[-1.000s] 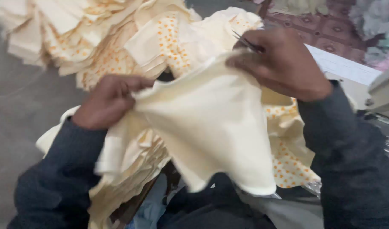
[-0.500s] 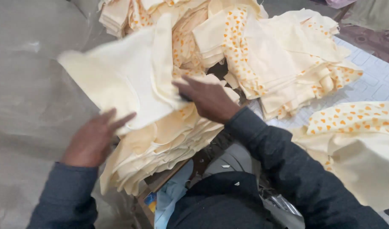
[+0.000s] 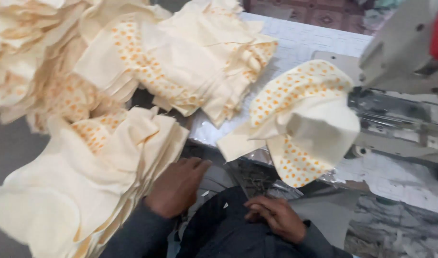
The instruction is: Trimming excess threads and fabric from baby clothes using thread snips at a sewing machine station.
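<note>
My left hand (image 3: 177, 187) lies flat against the right side of a thick stack of cream fabric pieces (image 3: 85, 191), touching its edge and gripping nothing. My right hand (image 3: 275, 217) rests on my dark lap with its fingers curled in; nothing shows in it. A cream piece with orange dots (image 3: 300, 124) hangs over the table's edge just above my right hand, apart from it.
A pile of cream and orange-dotted pieces (image 3: 180, 71) covers the back of the white table (image 3: 305, 43). More folded pieces (image 3: 32, 71) lie at the far left. A grey sewing machine (image 3: 400, 52) stands at the right, with a patterned floor behind.
The cream piece that my hands held up has been laid on the left stack. My right hand has dropped to my lap, and the view has swung right to the sewing machine.
</note>
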